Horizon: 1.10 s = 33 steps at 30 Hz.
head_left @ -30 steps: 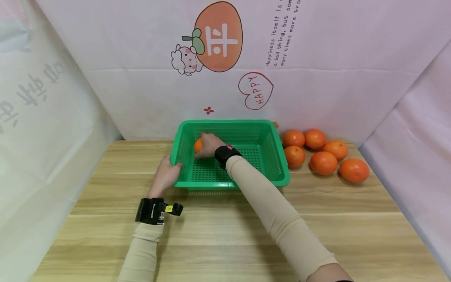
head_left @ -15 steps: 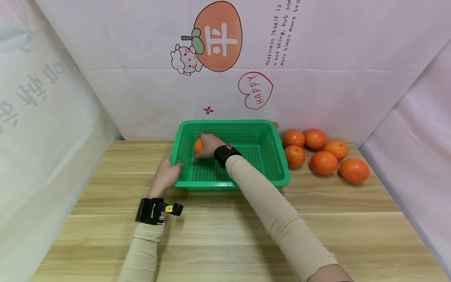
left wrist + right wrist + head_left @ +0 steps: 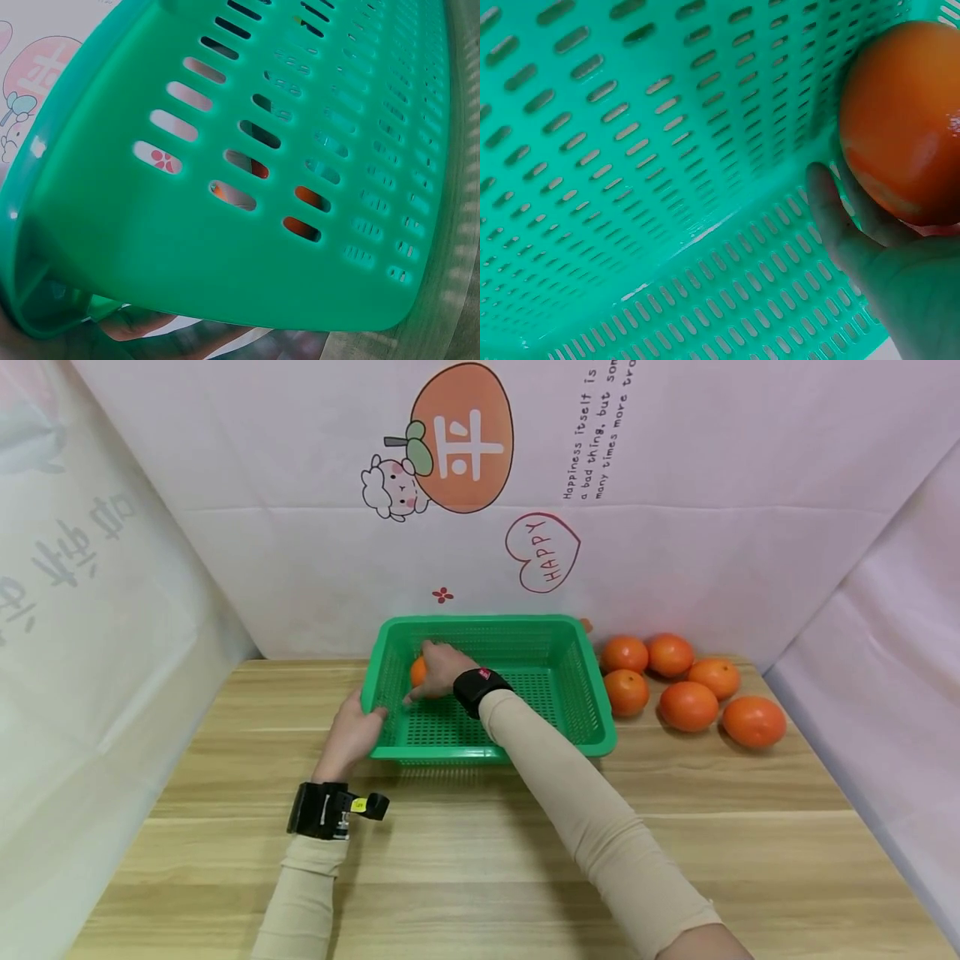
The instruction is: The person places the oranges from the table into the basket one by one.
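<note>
My left hand [image 3: 352, 731] grips the left rim of the green plastic basket [image 3: 491, 752], thumb over the edge and the other fingers outside. In the left wrist view the fingers [image 3: 180, 337] show beneath the basket wall [image 3: 135, 232]. Inside the basket, at its left back corner, lies an orange [image 3: 417, 671]. My right hand [image 3: 444, 667] is at that orange, its thumb and fingers spread. From the right wrist view, the thumb [image 3: 829, 206] stands away from the orange [image 3: 907, 124], and the other fingers are partly hidden by it.
Several oranges [image 3: 688, 707] lie on the wooden table [image 3: 480, 868] right of the basket. A printed white cloth [image 3: 300, 568] hangs behind it, and white cloth flanks both sides. A black band with a small camera [image 3: 326, 810] sits on the left wrist.
My right hand's thumb has moved away from the orange and its fingers have spread. The left hand and the basket stay in place.
</note>
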{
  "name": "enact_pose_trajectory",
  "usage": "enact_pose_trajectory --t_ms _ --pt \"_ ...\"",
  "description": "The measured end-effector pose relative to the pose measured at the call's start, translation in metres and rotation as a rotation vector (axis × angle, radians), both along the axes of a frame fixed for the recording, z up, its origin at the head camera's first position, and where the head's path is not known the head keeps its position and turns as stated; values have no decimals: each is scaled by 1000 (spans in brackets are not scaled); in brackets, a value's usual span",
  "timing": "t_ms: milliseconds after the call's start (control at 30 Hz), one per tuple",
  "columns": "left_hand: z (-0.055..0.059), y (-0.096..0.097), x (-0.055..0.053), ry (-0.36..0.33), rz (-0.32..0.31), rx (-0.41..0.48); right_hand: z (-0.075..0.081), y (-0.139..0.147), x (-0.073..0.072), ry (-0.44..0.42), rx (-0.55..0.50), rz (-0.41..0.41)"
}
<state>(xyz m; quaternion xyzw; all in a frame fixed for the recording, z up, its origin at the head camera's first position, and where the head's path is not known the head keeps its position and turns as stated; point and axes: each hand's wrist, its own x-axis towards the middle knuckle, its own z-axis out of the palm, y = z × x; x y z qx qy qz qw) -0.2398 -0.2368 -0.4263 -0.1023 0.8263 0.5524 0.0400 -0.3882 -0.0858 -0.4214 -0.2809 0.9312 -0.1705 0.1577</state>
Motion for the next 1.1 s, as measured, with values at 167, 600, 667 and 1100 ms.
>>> enact_pose_trajectory --t_ms 167,600,667,1100 --pt "0 0 1 1 -1 -8 1 2 0 13 -6 16" --pt "-2 0 1 2 -2 -12 4 2 -4 103 47 58" --pt "-2 0 1 -2 3 -13 7 3 -2 117 64 69" --pt "-1 1 0 2 17 -26 30 18 11 181 63 124"
